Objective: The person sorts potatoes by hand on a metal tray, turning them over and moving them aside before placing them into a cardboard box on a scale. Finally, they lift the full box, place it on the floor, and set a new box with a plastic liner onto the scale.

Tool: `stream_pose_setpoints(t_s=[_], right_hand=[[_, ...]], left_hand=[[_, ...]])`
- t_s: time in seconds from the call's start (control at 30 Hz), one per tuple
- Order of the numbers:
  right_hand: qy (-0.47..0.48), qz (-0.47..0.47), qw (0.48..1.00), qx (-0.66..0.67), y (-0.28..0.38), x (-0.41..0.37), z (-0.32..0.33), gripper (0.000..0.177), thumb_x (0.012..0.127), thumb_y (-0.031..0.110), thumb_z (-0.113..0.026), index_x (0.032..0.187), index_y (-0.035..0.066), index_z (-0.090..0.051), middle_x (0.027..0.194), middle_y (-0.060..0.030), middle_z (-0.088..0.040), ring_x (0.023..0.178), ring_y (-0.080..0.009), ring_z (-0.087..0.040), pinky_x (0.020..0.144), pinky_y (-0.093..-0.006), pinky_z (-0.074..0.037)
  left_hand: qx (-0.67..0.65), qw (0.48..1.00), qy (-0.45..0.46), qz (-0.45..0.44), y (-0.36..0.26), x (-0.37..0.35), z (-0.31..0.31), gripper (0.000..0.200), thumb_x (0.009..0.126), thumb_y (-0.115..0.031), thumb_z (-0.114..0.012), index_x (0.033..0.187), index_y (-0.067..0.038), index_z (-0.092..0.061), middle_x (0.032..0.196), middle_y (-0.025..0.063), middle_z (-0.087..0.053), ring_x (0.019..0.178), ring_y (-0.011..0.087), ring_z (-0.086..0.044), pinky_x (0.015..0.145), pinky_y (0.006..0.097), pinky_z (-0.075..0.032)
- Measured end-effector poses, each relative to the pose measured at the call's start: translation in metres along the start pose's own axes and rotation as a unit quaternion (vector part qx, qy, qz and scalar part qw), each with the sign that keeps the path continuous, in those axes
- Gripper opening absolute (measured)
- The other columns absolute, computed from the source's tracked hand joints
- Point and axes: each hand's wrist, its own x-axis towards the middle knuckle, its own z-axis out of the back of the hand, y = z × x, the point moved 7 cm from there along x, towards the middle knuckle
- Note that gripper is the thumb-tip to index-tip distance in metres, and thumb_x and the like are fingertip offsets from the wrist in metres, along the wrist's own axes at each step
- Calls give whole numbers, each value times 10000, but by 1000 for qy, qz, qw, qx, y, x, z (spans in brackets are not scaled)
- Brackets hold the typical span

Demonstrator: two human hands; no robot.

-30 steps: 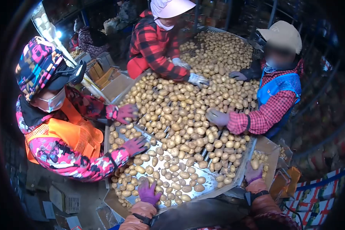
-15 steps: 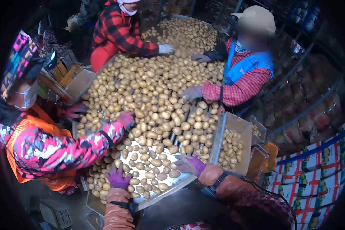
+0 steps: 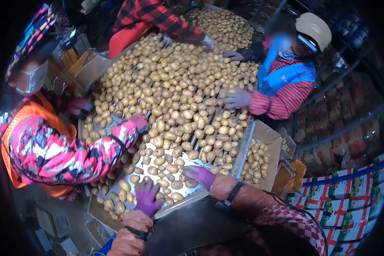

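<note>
Purple gloves cover both my hands. My left hand (image 3: 148,197) lies with its fingers spread over potatoes at the near left of the metal tray (image 3: 147,176); nothing is gripped in it. My right hand (image 3: 199,175) rests at the tray's near right, fingers stretched toward the left, touching or just above some loose potatoes (image 3: 171,168). A large heap of potatoes (image 3: 166,91) covers the sorting surface beyond the tray.
A co-worker's pink-sleeved arm (image 3: 94,160) reaches in from the left. Two other people reach in at the far side and right. A box of potatoes (image 3: 266,170) stands right of the surface; stacked printed cartons (image 3: 345,200) are at the lower right.
My left hand has moved right and nearer to me across the tray. My right hand has shifted left. The view has tilted, and the co-workers' hands have moved over the heap.
</note>
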Motion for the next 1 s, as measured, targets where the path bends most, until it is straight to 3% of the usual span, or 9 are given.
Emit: stream_pose_setpoints(t_s=[0.07, 0.13, 0.23, 0.27, 0.53, 0.73, 0.83, 0.9, 1.0], right_hand=[[43, 112, 980, -158, -2, 26, -3, 472, 963, 258, -577, 1385, 66, -489, 1299, -80, -574, 1175, -183, -547, 1009, -341, -437], [23, 138, 948, -285, 17, 36, -2, 433, 952, 220, -572, 1343, 42, -521, 1264, -116, -593, 1158, -224, -566, 1013, -346, -437], [-63, 411, 734, -538, 65, 22, -11, 364, 916, 145, -578, 1258, 19, -580, 1199, -160, -616, 1138, -292, -578, 989, -382, -451], [-117, 235, 894, -364, 59, 42, 16, 392, 847, 171, -676, 1221, 65, -623, 1219, -179, -597, 1148, -312, -566, 993, -370, -449], [-15, 153, 624, -766, 25, 69, -67, 910, 708, 567, -702, 1463, 164, -392, 1558, -250, -174, 1387, -584, -105, 1116, -661, -101], [99, 141, 629, -758, 11, 57, -118, 814, 755, 518, -674, 1438, 161, -411, 1533, -230, -244, 1374, -553, -192, 1103, -658, -161], [204, 240, 631, -709, -1, 47, -115, 684, 814, 436, -649, 1405, 146, -462, 1477, -219, -359, 1363, -474, -294, 1111, -596, -215], [203, 378, 671, -604, 6, 32, -93, 496, 885, 319, -609, 1335, 118, -551, 1340, -202, -534, 1271, -374, -468, 1072, -470, -347], [57, 198, 902, -380, 34, 16, -39, 427, 898, 301, -605, 1276, 103, -607, 1189, -192, -634, 1099, -340, -600, 953, -389, -464]], left_hand=[[55, 998, 28, -13, 25, -5, -35, 745, 634, -432, -780, 1313, -225, -555, 1425, 155, -428, 1362, 419, -315, 1096, 631, -188], [90, 987, -134, -15, 67, -24, -35, 779, 639, -486, -766, 1342, -237, -540, 1440, 152, -404, 1370, 433, -284, 1094, 638, -183], [65, 975, -118, 176, 92, -68, -13, 813, 648, -506, -746, 1378, -245, -503, 1434, 140, -405, 1362, 443, -287, 1094, 639, -182], [85, 966, -120, 211, 98, -78, -13, 822, 651, -489, -747, 1391, -245, -488, 1430, 138, -409, 1360, 441, -292, 1096, 634, -182], [92, 956, -171, 221, 104, -89, 32, 581, 735, -369, -709, 1268, -181, -575, 1338, 143, -502, 1228, 385, -450, 1006, 558, -322], [48, 915, -272, 295, 213, 2, 54, 591, 815, -474, -649, 1326, -193, -550, 1335, 181, -539, 1213, 358, -507, 997, 508, -390], [18, 923, -109, 368, 214, 44, 20, 685, 823, -506, -639, 1417, -221, -454, 1334, 220, -528, 1235, 372, -486, 1020, 494, -385], [13, 960, -115, 254, 173, 34, 6, 658, 810, -437, -663, 1398, -207, -479, 1388, 213, -471, 1238, 400, -476, 1019, 522, -370], [56, 974, -163, 144, 127, -25, 6, 621, 792, -376, -658, 1372, -217, -506, 1390, 191, -462, 1274, 352, -436, 1066, 548, -285]])
